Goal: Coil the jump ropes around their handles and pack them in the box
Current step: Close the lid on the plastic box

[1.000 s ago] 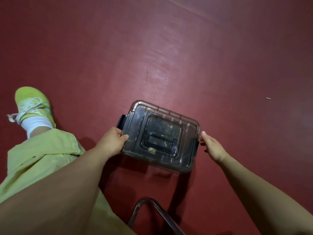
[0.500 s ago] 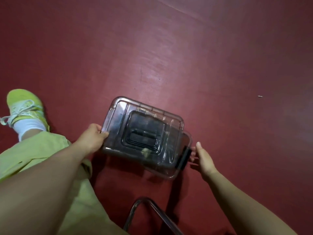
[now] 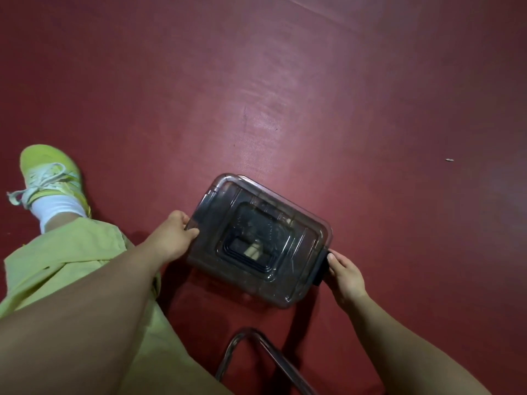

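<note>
A smoky transparent plastic box [image 3: 258,243] with its lid on sits on the red floor below me. Dark contents show dimly through the lid; I cannot make out the jump ropes. My left hand [image 3: 171,238] grips the box's left end, thumb on top of the lid edge. My right hand [image 3: 343,273] holds the right end, fingers against the black latch [image 3: 320,266] there.
A chrome tubular chair frame [image 3: 256,360] stands just below the box. My leg in yellow-green trousers [image 3: 71,266] and a yellow-green sneaker [image 3: 50,175] lie at the left. A tiny scrap [image 3: 449,159] lies on the red floor at the right.
Half a second ago the lid sat shifted left, off the box; now it sits square on the box. Both hands stayed at the box's ends.
</note>
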A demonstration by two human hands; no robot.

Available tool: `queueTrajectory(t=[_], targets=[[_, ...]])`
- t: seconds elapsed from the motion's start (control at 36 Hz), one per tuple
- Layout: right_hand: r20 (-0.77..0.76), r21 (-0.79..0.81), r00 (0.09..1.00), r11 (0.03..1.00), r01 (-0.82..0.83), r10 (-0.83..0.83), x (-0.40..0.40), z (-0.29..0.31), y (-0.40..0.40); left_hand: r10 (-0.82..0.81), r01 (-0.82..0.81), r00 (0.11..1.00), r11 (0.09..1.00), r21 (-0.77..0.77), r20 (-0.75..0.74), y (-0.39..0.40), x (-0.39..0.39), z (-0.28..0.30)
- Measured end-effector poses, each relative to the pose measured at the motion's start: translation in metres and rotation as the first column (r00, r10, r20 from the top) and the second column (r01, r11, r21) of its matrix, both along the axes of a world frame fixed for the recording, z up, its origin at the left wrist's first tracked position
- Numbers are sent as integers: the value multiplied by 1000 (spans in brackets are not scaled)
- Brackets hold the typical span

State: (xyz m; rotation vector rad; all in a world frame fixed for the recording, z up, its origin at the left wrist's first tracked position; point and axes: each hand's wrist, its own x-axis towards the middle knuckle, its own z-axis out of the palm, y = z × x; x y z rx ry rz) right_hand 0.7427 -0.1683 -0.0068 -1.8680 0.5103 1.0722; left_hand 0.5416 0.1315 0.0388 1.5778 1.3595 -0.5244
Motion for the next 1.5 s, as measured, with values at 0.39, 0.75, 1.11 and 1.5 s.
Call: queueTrajectory(t=[0.39,0.75,1.11,1.5], targets=[[309,18,949,998,-67,58,-35,22,19,-46,50,990,998,29,-133,-3,2,-18],[320,-313,834,881,-355,450,-52,26,6,-183,189,979,980,64,-88,1,1,5],[273,-180,938,969,-167,212,-66,38,33,-79,80,996,996,33,-41,2,0,9],[323,-182,920,969,-170,222,-61,39,34,452,-351,882,818,-456,132,7,0,18]])
